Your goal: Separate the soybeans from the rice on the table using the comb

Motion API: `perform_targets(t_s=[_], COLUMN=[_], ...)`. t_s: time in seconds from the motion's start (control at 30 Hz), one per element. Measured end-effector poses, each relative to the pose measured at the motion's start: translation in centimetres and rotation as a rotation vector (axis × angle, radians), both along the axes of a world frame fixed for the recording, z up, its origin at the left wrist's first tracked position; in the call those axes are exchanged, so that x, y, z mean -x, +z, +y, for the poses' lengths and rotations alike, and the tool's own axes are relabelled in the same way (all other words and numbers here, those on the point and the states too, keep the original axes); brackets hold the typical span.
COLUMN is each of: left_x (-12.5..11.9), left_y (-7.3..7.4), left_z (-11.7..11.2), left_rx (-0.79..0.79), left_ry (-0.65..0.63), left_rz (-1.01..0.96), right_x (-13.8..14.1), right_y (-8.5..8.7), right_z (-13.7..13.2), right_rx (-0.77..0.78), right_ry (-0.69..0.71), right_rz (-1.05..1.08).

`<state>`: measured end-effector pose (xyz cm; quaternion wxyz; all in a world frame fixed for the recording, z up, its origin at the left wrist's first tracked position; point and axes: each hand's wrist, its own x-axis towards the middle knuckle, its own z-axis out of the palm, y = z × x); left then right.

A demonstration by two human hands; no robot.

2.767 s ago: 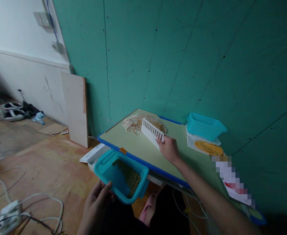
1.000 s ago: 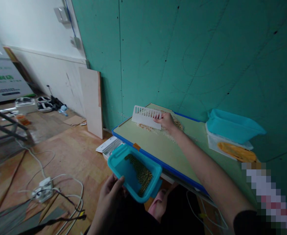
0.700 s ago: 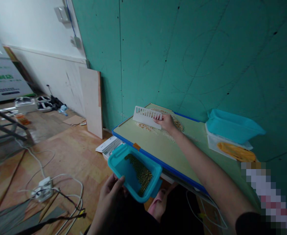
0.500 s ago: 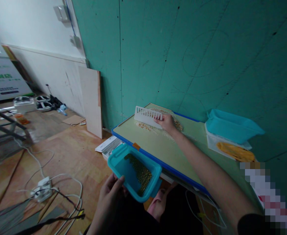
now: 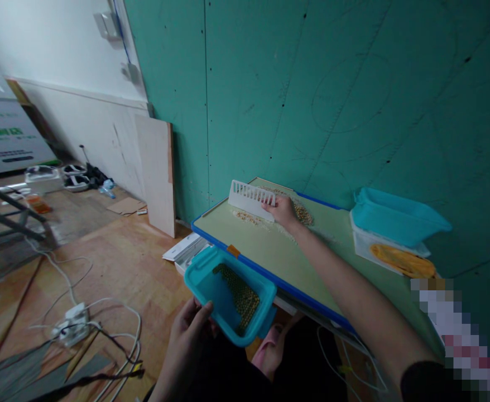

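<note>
My left hand (image 5: 192,321) grips the near rim of a turquoise plastic basin (image 5: 201,290), thumb over the edge. Small green beans (image 5: 240,296) lie in it, heaped toward its right side. The basin is below the front edge of a pale green table (image 5: 270,251) with a blue border. Over the tabletop, my right hand (image 5: 282,211) is closed on the right end of a white slotted plastic divider (image 5: 249,201), which stands on its long edge. Pale beans or grains (image 5: 247,216) are scattered in front of the divider, and more grains (image 5: 303,213) lie behind and beside my hand.
At the table's right end sit a second turquoise basin (image 5: 399,215), a white tray (image 5: 364,243) and an orange-yellow item (image 5: 402,261). A green wall (image 5: 249,100) rises behind. On the floor at left are a power strip (image 5: 73,324) and loose cables.
My right hand and the white divider have shifted very slightly left. My left hand and the basin stay where they were.
</note>
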<state>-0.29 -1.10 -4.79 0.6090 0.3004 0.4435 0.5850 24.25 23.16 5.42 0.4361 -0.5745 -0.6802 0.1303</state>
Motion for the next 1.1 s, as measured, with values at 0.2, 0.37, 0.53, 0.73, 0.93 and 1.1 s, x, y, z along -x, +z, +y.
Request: perform_targets(t_s=[0.2, 0.37, 0.53, 0.73, 0.93, 1.1], left_x=[-0.1, 0.0, 0.0, -0.1, 0.0, 0.1], left_y=[0.2, 0.3, -0.1, 0.0, -0.2, -0.3], left_z=[-0.1, -0.1, 0.0, 0.0, 0.0, 0.0], left_rx=[0.001, -0.006, -0.002, 0.001, -0.009, -0.008], left_ry=[0.003, -0.017, -0.011, 0.009, 0.005, -0.010], left_rz=[-0.029, -0.029, -0.038, -0.032, -0.019, -0.032], right_x=[0.6, 0.4, 0.4, 1.2, 0.5, -0.4], right_y=[0.1, 0.2, 0.3, 0.6, 0.4, 0.0], right_z=[-0.6, -0.1, -0.2, -0.8, 0.2, 0.6], right_rx=[0.033, 0.021, 0.013, 0.009, 0.016, -0.001], right_ry=[0.021, -0.026, -0.050, -0.053, -0.003, 0.066], right_rz=[0.013, -0.040, -0.054, -0.054, -0.026, 0.043])
